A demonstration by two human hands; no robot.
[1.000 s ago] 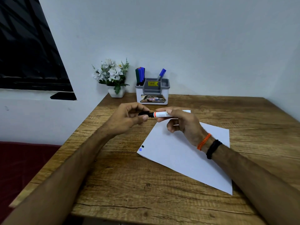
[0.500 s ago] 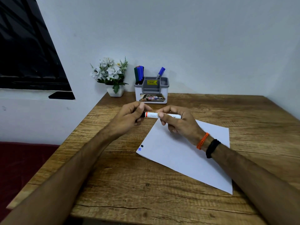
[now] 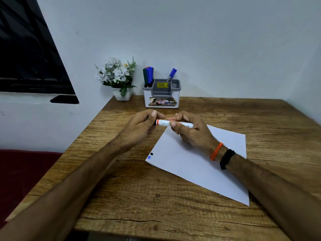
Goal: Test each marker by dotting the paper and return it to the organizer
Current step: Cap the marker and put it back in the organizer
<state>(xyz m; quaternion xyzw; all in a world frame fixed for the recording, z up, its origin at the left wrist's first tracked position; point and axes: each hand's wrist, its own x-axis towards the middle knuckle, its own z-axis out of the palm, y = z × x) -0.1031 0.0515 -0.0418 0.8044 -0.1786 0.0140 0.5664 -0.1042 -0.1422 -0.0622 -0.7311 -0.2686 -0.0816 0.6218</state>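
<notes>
- The right hand (image 3: 191, 129) gripped a white marker with a red band (image 3: 173, 123), level above the white paper sheet (image 3: 196, 164).
- The left hand (image 3: 142, 126) pinched its black cap end.
- The grey-and-white plastic organizer (image 3: 162, 94) stood at the wooden surface's (image 3: 156, 206) far edge.

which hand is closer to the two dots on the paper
Left. The left hand grips the marker's cap end, above and just left of the dots near the paper's corner. The right hand holds the barrel further right.

Both forearms bare, no sleeves. Right wrist: orange band (image 3: 215, 151), possibly braided thread; beside it a black band (image 3: 226, 159), plain, smooth.
</notes>
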